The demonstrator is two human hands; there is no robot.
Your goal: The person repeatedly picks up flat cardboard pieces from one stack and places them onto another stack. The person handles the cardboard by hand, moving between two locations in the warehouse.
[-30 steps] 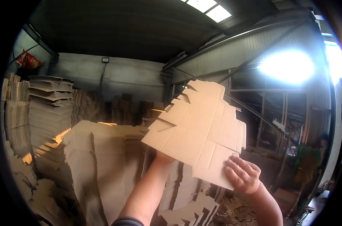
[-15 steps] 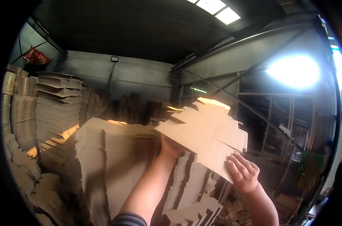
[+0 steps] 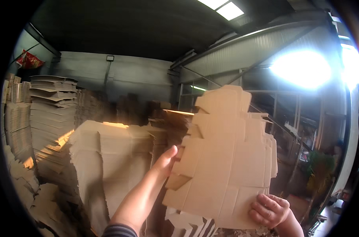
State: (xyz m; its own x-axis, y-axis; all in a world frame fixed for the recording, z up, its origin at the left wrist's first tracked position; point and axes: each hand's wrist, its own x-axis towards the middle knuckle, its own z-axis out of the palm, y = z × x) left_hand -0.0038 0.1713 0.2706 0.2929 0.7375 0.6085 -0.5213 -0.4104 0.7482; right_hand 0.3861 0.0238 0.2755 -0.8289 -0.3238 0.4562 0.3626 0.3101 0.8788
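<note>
Several cardboard stacks (image 3: 53, 118) fill the far left of my remote view, then a wide pile (image 3: 120, 154) left of centre; my left hand (image 3: 164, 162) meets the left edge of the blanks (image 3: 219, 158), fingers hidden, so I cannot tell its grip; the blanks stand right of centre, lower right corner gripped by my right hand (image 3: 269, 210)

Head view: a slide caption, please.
Left hand and right hand hold notched brown cardboard sheets near tall brown cardboard stacks.
</note>
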